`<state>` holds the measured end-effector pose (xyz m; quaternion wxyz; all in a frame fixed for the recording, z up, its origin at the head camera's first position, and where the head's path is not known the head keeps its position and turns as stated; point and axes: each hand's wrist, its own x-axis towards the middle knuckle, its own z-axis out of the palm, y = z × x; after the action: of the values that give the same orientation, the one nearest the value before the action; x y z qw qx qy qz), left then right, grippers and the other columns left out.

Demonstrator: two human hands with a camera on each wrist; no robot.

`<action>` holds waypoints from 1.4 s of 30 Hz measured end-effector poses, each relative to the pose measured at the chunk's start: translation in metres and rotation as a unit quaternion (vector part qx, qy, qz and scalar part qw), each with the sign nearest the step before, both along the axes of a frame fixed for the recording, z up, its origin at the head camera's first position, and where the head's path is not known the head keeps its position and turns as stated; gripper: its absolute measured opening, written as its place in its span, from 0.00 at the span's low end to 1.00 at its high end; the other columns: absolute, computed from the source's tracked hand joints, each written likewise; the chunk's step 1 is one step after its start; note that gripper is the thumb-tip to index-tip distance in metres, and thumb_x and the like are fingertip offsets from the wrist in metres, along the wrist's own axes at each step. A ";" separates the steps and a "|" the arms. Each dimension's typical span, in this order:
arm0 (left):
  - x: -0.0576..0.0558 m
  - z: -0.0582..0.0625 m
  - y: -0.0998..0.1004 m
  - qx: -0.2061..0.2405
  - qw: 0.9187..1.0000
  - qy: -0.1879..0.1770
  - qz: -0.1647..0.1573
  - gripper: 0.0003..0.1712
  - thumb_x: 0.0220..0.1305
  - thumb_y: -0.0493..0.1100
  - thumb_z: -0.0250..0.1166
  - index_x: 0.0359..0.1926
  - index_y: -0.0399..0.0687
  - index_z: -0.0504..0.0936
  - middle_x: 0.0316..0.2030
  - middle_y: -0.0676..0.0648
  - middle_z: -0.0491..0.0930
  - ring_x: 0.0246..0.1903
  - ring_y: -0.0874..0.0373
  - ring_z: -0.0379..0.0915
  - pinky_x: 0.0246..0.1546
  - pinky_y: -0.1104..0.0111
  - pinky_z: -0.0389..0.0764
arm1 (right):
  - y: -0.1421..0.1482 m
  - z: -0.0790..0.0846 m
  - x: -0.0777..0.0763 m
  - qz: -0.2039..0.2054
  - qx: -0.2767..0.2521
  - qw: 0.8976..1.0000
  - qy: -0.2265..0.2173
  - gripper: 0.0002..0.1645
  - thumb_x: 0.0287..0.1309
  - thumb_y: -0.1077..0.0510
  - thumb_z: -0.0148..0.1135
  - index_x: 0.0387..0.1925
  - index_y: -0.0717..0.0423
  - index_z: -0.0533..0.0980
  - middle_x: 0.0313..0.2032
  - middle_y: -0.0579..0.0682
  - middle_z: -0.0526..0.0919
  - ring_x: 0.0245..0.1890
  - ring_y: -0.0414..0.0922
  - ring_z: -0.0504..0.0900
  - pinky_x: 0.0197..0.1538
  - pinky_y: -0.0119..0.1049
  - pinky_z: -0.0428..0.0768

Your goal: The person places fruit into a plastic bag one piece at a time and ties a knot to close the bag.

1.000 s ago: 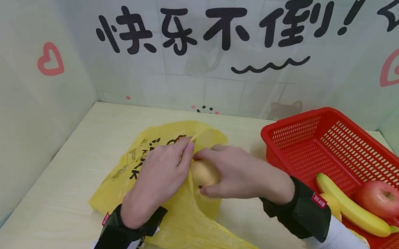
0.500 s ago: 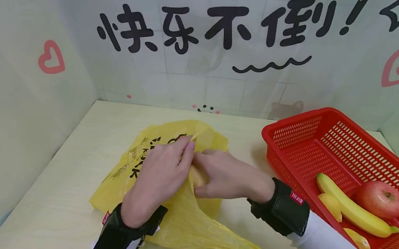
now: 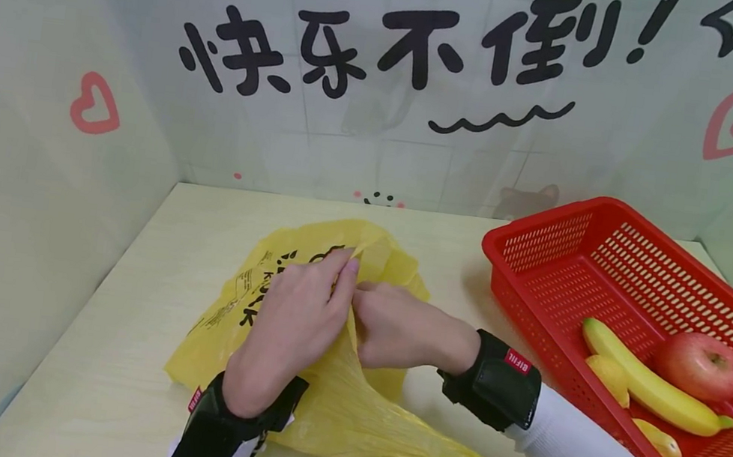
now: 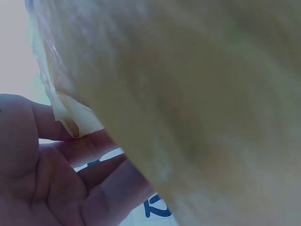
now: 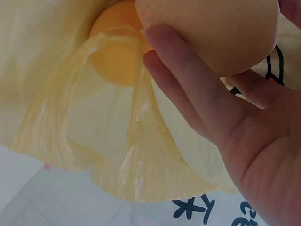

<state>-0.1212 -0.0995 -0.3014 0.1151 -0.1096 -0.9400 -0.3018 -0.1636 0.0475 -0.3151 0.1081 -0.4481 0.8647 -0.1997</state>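
Observation:
A yellow plastic bag [image 3: 377, 433] with black print lies on the table, its mouth towards the right. My left hand [image 3: 303, 312] pinches the edge of that mouth; in the left wrist view the bag's film [image 4: 202, 89] covers much of the picture. My right hand [image 3: 406, 327] reaches into the opening, its fingertips hidden by the film and the left hand. In the right wrist view it holds a pale, round, faintly speckled fruit [image 5: 216, 37] with spread fingers. Beside that fruit, an orange fruit [image 5: 110, 61] shows inside the bag.
To the right stands a red perforated basket [image 3: 529, 288] holding a banana [image 3: 654, 382], a red apple [image 3: 700, 364] and small yellow fruits [image 3: 609, 378]. The right forearm [image 3: 592, 450] passes in front of its near side. A printed cloth wall [image 3: 346, 166] closes off the back.
My right hand has moved left and deeper into the bag with the pale fruit, which has gone out of sight in the head view. The left hand has stayed put.

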 end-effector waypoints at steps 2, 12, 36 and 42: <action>0.000 0.000 0.000 0.003 1.000 0.001 0.000 0.21 0.77 0.47 0.46 0.54 0.42 0.81 0.33 0.44 0.85 0.31 0.50 0.82 0.28 0.63 0.77 | -0.002 -0.003 0.000 0.002 -0.008 1.000 0.006 0.10 0.53 0.59 0.63 0.38 0.57 0.76 0.30 0.45 0.77 0.30 0.41 0.76 0.36 0.29 0.75; 0.000 -0.001 -0.001 0.007 1.000 0.014 0.001 0.21 0.77 0.47 0.47 0.54 0.42 0.82 0.42 0.41 0.87 0.38 0.46 0.85 0.38 0.56 0.82 | -0.008 -0.017 -0.004 0.020 -0.052 0.998 0.007 0.15 0.59 0.53 0.64 0.43 0.58 0.76 0.41 0.50 0.82 0.44 0.45 0.80 0.48 0.36 0.78; -0.001 0.001 0.000 -0.002 1.000 -0.011 0.005 0.22 0.78 0.48 0.46 0.58 0.44 0.80 0.48 0.41 0.85 0.45 0.45 0.84 0.45 0.53 0.82 | -0.006 -0.029 -0.005 -0.023 -0.063 0.997 -0.048 0.43 0.60 0.52 0.62 0.70 0.67 0.58 0.66 0.61 0.68 0.62 0.55 0.69 0.64 0.46 0.71; -0.001 0.001 0.000 -0.002 1.000 -0.012 0.006 0.22 0.78 0.49 0.45 0.58 0.44 0.80 0.49 0.42 0.85 0.44 0.45 0.85 0.43 0.53 0.82 | -0.007 -0.032 -0.011 -0.032 -0.054 0.996 -0.065 0.46 0.58 0.51 0.64 0.71 0.65 0.56 0.66 0.59 0.69 0.59 0.55 0.68 0.62 0.45 0.70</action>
<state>-0.1219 -0.0995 -0.3000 0.1056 -0.1009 -0.9427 -0.3001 -0.1742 0.0405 -0.3472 0.1333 -0.4118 0.8574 -0.2784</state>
